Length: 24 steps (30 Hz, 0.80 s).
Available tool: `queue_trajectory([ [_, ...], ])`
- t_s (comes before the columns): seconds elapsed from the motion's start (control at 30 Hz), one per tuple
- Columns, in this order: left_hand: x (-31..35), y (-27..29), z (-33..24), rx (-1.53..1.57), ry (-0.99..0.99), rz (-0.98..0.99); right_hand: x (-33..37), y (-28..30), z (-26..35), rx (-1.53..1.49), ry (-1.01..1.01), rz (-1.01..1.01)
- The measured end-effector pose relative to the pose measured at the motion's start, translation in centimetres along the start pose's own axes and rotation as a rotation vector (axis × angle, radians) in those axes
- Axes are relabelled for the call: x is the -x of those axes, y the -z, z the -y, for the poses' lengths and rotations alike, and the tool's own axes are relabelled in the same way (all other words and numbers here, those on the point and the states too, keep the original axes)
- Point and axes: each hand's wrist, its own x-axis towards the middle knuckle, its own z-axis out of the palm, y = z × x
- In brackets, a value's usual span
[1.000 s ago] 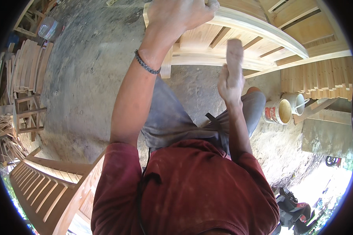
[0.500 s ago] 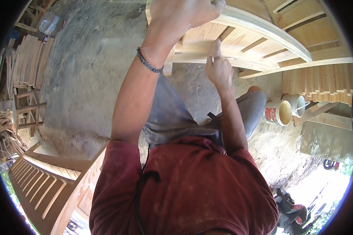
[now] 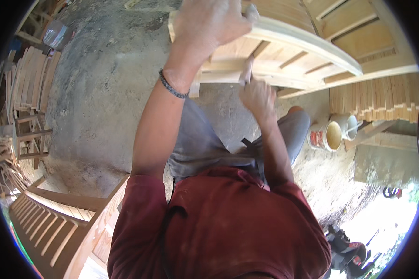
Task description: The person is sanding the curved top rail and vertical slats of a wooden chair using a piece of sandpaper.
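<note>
Pale, slatted wooden frame with a curved rail [image 3: 307, 41], far side, right of centre! Left hand [image 3: 212, 25] over its left end, likely steadying it; right hand [image 3: 260, 97] blurred at the near edge; can't tell either grip.

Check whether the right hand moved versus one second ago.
Yes. The right hand has shifted left, a little farther from the left bucket of the pair standing to its right.

At right, we locate two round, whitish plastic buckets [image 3: 317, 138], side by side. At left, we identify a clear plastic container [image 3: 55, 35] near stacked brown wooden boards [image 3: 31, 83]; at lower left, a slatted brown wooden furniture piece [image 3: 77, 201].
</note>
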Motion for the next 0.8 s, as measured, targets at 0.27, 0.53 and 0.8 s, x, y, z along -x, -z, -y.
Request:
queue_trajectory([
  [0.27,0.5,-0.2,0.4,0.028,0.01,0.015,0.7,2.7,2.4,-0.033,-0.113,0.188],
  [0.53,0.8,-0.6,-0.3,0.017,-0.031,-0.093,0.3,2.1,0.1,-0.085,-0.105,0.19],
  [0.8,0.3,-0.5,-0.2,0.024,0.01,0.036,2.4,4.6,1.6,-0.306,-0.183,0.112],
])
